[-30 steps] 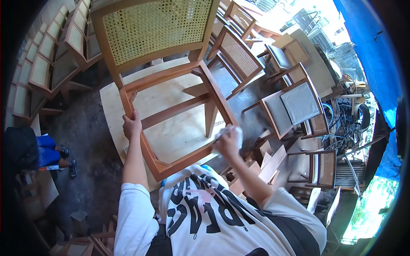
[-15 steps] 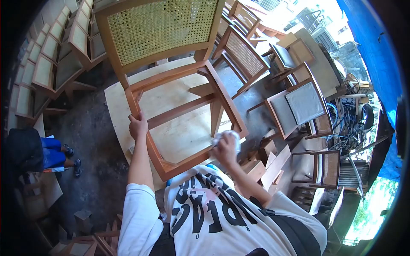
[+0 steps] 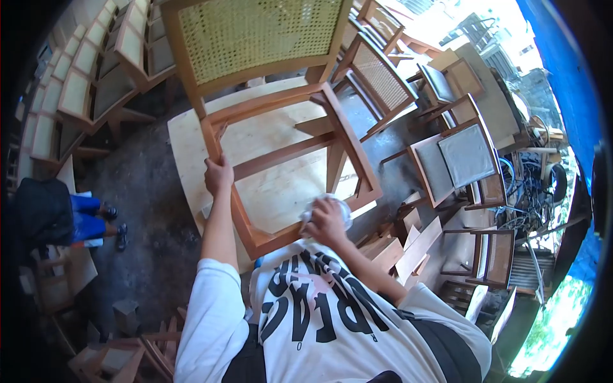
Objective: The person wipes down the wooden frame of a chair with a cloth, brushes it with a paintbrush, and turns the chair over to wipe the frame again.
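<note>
A wooden chair (image 3: 276,240) with a woven cane backrest (image 3: 262,39) stands before me, its seat frame bare so that the inside corners and a cross rail show. My left hand (image 3: 219,175) is wrapped round the side rail of the seat frame. In my right hand (image 3: 327,223) is a bunched white cloth (image 3: 345,214), pressed on the front rail nearest my body. Under the chair lies a pale plywood board (image 3: 183,142) with a curved edge.
Rows of chairs with pale panels (image 3: 80,99) line the left. A person in blue shorts (image 3: 87,223) is at the left edge. On the right are a chair with a grey seat (image 3: 469,159), cane-backed chairs (image 3: 383,75) and loose wood pieces (image 3: 415,246). A blue tarp (image 3: 562,70) hangs beyond.
My right hand and the cloth have slid left along the front rail. My left hand keeps its hold on the side rail. The whole view has shifted slightly to the right.
</note>
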A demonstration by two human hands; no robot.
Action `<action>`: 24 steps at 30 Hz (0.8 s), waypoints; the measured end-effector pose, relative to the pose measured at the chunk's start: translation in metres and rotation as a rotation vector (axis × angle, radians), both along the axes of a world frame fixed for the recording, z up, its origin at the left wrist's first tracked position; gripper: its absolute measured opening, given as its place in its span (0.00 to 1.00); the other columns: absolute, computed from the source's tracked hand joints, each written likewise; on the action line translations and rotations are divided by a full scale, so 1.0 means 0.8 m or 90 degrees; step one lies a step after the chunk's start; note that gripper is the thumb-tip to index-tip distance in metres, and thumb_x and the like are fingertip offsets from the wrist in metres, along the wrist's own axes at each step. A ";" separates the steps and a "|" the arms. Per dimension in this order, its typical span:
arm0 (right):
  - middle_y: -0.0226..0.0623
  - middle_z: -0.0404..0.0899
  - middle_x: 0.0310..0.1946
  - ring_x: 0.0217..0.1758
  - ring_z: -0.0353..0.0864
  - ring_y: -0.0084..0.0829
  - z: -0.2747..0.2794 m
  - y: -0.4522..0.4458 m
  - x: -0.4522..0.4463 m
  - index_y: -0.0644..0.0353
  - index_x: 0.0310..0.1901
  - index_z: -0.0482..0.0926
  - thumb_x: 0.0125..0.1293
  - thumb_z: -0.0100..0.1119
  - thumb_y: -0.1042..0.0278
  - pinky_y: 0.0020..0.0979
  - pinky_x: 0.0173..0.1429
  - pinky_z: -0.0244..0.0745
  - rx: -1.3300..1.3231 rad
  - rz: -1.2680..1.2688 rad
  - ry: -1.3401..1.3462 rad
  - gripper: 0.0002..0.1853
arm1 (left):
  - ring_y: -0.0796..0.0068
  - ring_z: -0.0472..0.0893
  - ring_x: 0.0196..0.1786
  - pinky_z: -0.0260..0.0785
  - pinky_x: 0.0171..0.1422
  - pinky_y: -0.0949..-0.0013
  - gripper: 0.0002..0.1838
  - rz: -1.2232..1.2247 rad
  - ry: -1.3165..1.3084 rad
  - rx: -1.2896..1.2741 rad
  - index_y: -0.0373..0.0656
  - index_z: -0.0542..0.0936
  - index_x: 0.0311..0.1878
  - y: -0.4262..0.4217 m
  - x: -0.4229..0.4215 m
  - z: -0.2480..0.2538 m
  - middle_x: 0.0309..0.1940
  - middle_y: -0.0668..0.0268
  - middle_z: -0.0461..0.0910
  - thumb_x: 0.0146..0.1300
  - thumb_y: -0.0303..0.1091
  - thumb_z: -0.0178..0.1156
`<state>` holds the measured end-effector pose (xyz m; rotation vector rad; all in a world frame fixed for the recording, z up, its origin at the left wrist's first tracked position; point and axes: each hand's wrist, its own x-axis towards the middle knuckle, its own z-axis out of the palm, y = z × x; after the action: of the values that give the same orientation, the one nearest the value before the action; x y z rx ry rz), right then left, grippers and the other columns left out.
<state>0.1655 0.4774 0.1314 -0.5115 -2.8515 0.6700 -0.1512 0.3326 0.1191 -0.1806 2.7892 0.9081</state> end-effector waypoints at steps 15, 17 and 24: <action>0.44 0.69 0.67 0.73 0.62 0.55 0.029 -0.078 -0.059 0.55 0.50 0.81 0.54 0.64 0.63 0.57 0.75 0.51 -0.116 0.294 -0.131 0.19 | 0.40 0.76 0.60 0.67 0.66 0.49 0.32 0.030 -0.051 0.216 0.44 0.76 0.59 -0.019 -0.024 -0.034 0.54 0.46 0.80 0.72 0.60 0.37; 0.46 0.69 0.67 0.72 0.64 0.53 0.029 -0.097 -0.073 0.54 0.51 0.81 0.54 0.64 0.62 0.57 0.75 0.53 -0.136 0.309 -0.132 0.21 | 0.40 0.76 0.60 0.67 0.65 0.49 0.32 0.038 -0.049 0.220 0.44 0.76 0.59 -0.020 -0.026 -0.036 0.54 0.46 0.80 0.72 0.60 0.37; 0.47 0.68 0.67 0.68 0.68 0.54 0.037 -0.083 -0.073 0.50 0.52 0.82 0.52 0.65 0.64 0.53 0.70 0.62 -0.129 0.361 -0.110 0.22 | 0.41 0.76 0.60 0.68 0.65 0.50 0.31 0.055 -0.071 0.232 0.44 0.75 0.61 -0.020 -0.022 -0.017 0.55 0.46 0.80 0.73 0.59 0.37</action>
<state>0.1071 0.4108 0.1609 0.2520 -3.1213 1.0520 -0.1684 0.3166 0.1053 -0.2856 2.4781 1.3599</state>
